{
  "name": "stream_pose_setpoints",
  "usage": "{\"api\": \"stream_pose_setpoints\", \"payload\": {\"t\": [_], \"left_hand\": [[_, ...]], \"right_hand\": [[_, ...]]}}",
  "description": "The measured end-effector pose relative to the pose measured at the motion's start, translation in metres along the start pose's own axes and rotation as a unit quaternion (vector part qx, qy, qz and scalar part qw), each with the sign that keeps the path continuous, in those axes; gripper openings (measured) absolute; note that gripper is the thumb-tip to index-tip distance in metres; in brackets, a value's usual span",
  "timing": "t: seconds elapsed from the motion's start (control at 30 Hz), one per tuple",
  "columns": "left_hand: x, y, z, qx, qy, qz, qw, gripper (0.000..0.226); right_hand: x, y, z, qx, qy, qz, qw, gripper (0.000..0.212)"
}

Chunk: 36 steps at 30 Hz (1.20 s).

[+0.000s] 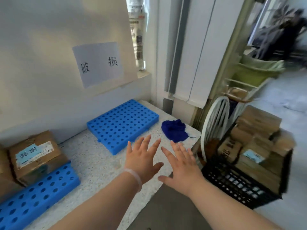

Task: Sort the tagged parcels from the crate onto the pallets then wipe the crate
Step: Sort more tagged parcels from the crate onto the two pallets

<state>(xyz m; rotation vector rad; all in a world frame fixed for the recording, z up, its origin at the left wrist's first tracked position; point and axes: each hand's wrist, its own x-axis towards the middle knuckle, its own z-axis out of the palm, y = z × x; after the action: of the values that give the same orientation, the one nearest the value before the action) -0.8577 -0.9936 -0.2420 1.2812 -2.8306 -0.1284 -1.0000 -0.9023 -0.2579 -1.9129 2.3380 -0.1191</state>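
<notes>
Empty and spread flat, our left hand and right hand hover mid-sort; brown cardboard tagged parcels sit stacked in the black plastic lattice crate at 3 o'clock, so next we likely grab one for the bare blue perforated plastic pallet at 12.

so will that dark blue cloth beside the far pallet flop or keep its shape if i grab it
Probably floppy: the cloth lies in a crumpled heap with a loose thread trailing, so it should sag when lifted. It looks soft and likely light. Pushed along the speckled table, it would probably bunch up rather than slide whole.
</notes>
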Motion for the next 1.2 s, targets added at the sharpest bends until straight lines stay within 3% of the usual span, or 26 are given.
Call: {"api": "stream_pose_setpoints", "payload": {"t": [0.4, 0.57, 0.87, 1.2], "left_hand": [[0.029, 0.268, 0.012, -0.048, 0.026, 0.125, 0.991, 0.084], [0.031, 0.349, 0.025, -0.057, 0.0, 0.173, 0.983, 0.084], [0.065, 0.404, 0.049, -0.049, -0.061, 0.179, 0.981, 0.081], [0.168, 0.417, 0.085, -0.035, -0.146, 0.195, 0.969, 0.079]], "right_hand": [[-0.156, 0.218, -0.041, 0.03, 0.053, 0.147, 0.987, 0.093], [-0.207, 0.288, -0.047, 0.056, 0.05, 0.208, 0.975, 0.091], [-0.22, 0.353, -0.027, 0.119, 0.008, 0.269, 0.956, 0.087], [-0.149, 0.414, -0.011, 0.208, -0.013, 0.338, 0.918, 0.082]]}}
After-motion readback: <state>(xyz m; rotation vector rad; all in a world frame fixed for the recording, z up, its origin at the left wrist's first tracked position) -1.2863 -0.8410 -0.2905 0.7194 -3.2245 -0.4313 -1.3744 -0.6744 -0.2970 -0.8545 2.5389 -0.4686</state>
